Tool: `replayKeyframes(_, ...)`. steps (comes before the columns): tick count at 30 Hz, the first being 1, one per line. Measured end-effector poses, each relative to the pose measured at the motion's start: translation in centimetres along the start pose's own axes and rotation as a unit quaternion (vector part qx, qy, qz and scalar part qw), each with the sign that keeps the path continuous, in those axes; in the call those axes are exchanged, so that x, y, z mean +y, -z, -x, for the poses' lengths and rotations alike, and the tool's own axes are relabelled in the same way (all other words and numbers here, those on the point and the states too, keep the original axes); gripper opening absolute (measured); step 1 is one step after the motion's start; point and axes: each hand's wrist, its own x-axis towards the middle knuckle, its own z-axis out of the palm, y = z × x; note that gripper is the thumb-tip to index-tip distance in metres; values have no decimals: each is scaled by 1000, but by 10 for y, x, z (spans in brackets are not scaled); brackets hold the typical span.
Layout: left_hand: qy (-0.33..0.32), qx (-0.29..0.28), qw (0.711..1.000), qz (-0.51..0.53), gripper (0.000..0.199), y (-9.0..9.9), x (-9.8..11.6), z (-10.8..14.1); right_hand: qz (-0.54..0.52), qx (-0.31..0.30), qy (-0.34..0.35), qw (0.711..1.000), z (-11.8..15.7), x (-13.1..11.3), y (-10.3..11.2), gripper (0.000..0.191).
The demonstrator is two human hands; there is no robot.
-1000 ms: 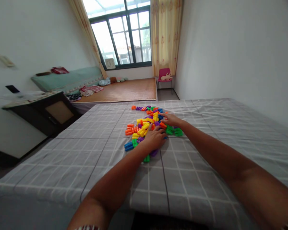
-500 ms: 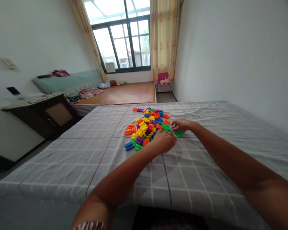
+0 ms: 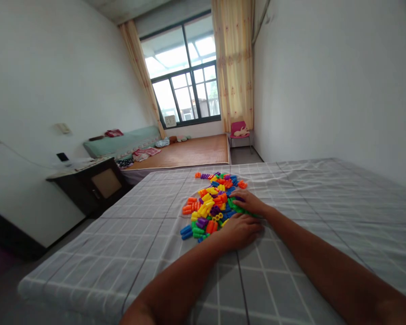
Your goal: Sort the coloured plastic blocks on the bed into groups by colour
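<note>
A loose pile of colourful plastic pieces (image 3: 205, 208), in orange, yellow, green, blue and purple, lies on a grey checked cloth (image 3: 122, 243). My left hand (image 3: 242, 230) rests palm down at the pile's near right edge, its fingers spread a little and pointing right. Beyond it, my right hand (image 3: 248, 201) lies over the green pieces (image 3: 236, 205) on the pile's right side, fingers stretched to the left. Neither hand visibly grips a piece; what lies under the palms is hidden.
Behind the table is a low bed (image 3: 196, 151) with clothes and a folded green cover. A dark cabinet (image 3: 104, 185) stands at the left. A pink chair (image 3: 238, 128) is near the window, and a white wall runs along the right.
The view has tilted upward, so the scene sits lower. My right hand has moved onto the green pieces and flattened. My left hand has shifted slightly right.
</note>
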Motion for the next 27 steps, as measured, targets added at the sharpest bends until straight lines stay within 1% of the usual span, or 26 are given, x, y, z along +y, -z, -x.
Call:
replayKeyframes(2,31,2,999,-22,31,3,-9,4,-32,15,5,999,3,4,-6,27)
replayKeyframes(4,55,4,998,-41,31,6,-13,7,-49,40,-27,998,3,7,-11,29)
replayKeyframes(7,68,4,996,-57,31,8,-13,11,-51,74,-70,993,1,6,-15,28)
replayKeyframes(10,84,3,994,-65,31,8,-10,13,-50,89,-94,990,-1,1,-16,22)
replayKeyframes(12,95,0,993,-67,30,8,-10,13,-61,89,-106,988,-1,-3,-17,21)
replayKeyframes(14,101,-3,993,-64,30,9,-10,14,-85,80,-98,988,0,-5,-18,27)
replayKeyframes(17,109,-6,992,-58,30,10,-9,13,-117,63,-63,989,3,-5,-19,45)
replayKeyframes(19,117,-5,991,-61,31,11,-8,12,-117,62,-61,989,7,-4,-17,51)
replayKeyframes(23,135,11,988,-74,34,12,-5,11,-88,64,-114,987,14,0,-6,43)
replayKeyframes(27,143,-3,986,-90,32,9,-4,10,-47,60,-179,981,19,6,6,29)
